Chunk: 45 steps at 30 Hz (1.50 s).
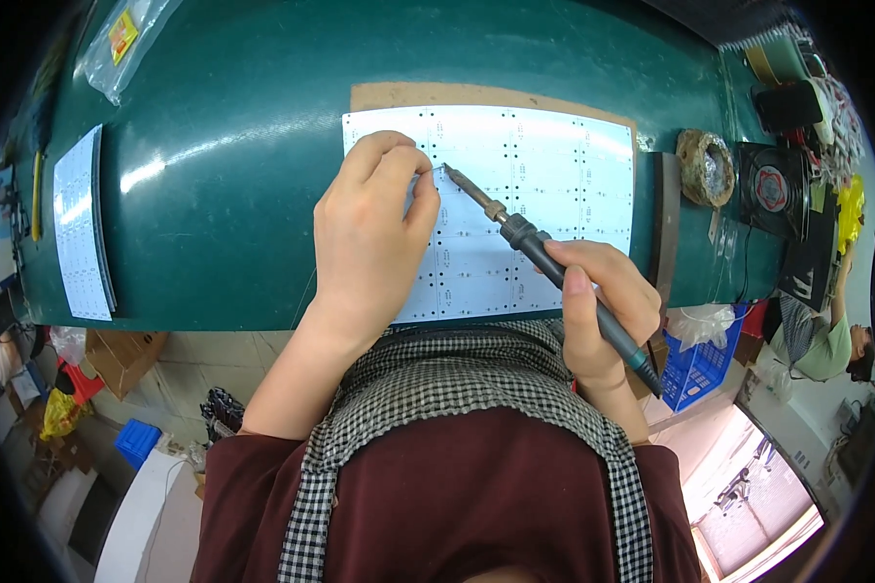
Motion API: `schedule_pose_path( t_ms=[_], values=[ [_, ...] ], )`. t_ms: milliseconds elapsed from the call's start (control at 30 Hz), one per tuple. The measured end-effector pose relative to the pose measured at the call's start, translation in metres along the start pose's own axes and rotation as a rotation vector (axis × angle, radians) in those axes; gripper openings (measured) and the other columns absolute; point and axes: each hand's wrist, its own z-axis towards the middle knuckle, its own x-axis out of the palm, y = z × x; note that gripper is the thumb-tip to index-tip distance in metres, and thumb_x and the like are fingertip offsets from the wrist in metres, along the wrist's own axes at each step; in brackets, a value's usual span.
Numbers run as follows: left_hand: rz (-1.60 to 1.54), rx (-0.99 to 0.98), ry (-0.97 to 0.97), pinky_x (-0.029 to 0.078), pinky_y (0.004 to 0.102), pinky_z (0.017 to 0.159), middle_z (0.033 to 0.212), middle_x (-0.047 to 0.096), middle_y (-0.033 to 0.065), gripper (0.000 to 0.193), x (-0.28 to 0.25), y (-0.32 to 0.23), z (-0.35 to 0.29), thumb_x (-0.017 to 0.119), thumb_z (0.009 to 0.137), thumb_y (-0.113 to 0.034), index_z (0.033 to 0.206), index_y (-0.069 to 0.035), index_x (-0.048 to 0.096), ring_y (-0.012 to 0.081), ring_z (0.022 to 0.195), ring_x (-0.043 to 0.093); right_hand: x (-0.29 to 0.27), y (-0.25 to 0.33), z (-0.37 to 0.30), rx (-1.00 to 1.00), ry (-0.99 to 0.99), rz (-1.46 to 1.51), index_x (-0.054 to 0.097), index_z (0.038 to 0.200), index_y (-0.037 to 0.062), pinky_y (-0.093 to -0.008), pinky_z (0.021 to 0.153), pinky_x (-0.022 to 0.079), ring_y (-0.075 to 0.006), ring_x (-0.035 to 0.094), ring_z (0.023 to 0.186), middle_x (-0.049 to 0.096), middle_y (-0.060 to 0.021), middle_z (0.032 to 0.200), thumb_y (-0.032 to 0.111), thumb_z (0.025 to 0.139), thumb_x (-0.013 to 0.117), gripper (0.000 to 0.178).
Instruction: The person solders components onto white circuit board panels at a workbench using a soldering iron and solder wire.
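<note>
A white panel of circuit boards [554, 209] lies on the green table in front of me, on top of a brown board [379, 95]. My right hand [608, 301] grips a soldering iron [530, 241] by its dark handle. Its tip meets the panel's upper middle, just right of my left fingertips. My left hand [374, 209] hovers over the panel's left part, thumb and fingers pinched on a thin solder wire [437, 169] that reaches toward the tip. A faint strand of it hangs down beside my left wrist.
A stack of similar white panels [80, 228] rests at the table's left. On the right are a dark bar [665, 214], a round tan holder [704, 168] and a black fan [771, 188]. A plastic bag [131, 44] lies far left. Another person [817, 340] is at the right.
</note>
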Motion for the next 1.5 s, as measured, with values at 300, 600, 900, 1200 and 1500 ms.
schedule_pose_path(
  t_ms=[300, 600, 900, 1200, 1500],
  values=[
    [-0.033, 0.058, -0.034, 0.041, 0.0245, 0.052, 0.102, 0.062, 0.0060, 0.005, 0.002, 0.007, -0.005, 0.068, 0.076, 0.000, 0.080, -0.002, 0.065, 0.0115, 0.057, 0.048, 0.000, 0.006, -0.013, -0.012, 0.019, -0.044, 0.066, 0.092, -0.0039, -0.0300, 0.064, 0.053, -0.0243, 0.067, 0.071, 0.067, -0.0161, 0.081, 0.003, 0.081, 0.059, 0.015],
    [-0.107, 0.019, 0.031, 0.038, 0.0231, 0.051, 0.098, 0.064, 0.0050, 0.011, -0.005, 0.002, -0.028, 0.065, 0.075, 0.003, 0.084, -0.002, 0.061, 0.0096, 0.055, 0.043, -0.008, 0.008, -0.029, -0.017, 0.001, -0.053, 0.066, 0.094, -0.0032, -0.0308, 0.065, 0.054, -0.0251, 0.067, 0.071, 0.067, -0.0160, 0.081, 0.002, 0.081, 0.059, 0.016],
    [-0.041, -0.008, 0.010, 0.040, 0.0238, 0.052, 0.098, 0.064, 0.0043, 0.009, -0.003, -0.004, -0.031, 0.066, 0.077, 0.000, 0.085, -0.001, 0.063, 0.0107, 0.058, 0.048, -0.003, 0.007, -0.029, -0.067, 0.015, -0.080, 0.067, 0.092, -0.0035, -0.0307, 0.062, 0.054, -0.0251, 0.067, 0.068, 0.067, -0.0159, 0.079, 0.003, 0.080, 0.060, 0.015],
    [-0.078, -0.027, 0.101, 0.049, 0.0327, 0.061, 0.094, 0.060, 0.0081, 0.009, -0.012, -0.008, -0.032, 0.067, 0.076, 0.000, 0.081, -0.002, 0.060, 0.0243, 0.072, 0.062, -0.005, 0.008, -0.040, -0.131, -0.006, -0.093, 0.066, 0.091, -0.0040, -0.0306, 0.060, 0.054, -0.0251, 0.067, 0.066, 0.067, -0.0155, 0.077, 0.003, 0.078, 0.060, 0.016],
    [-0.050, 0.052, 0.063, 0.049, 0.0325, 0.061, 0.089, 0.062, 0.0072, 0.014, -0.014, -0.007, -0.057, 0.065, 0.073, 0.002, 0.082, -0.003, 0.056, 0.0249, 0.070, 0.061, -0.010, 0.011, -0.056, -0.111, -0.020, -0.098, 0.067, 0.088, -0.0037, -0.0311, 0.061, 0.055, -0.0258, 0.067, 0.067, 0.067, -0.0149, 0.076, 0.004, 0.078, 0.060, 0.015]
  ],
)
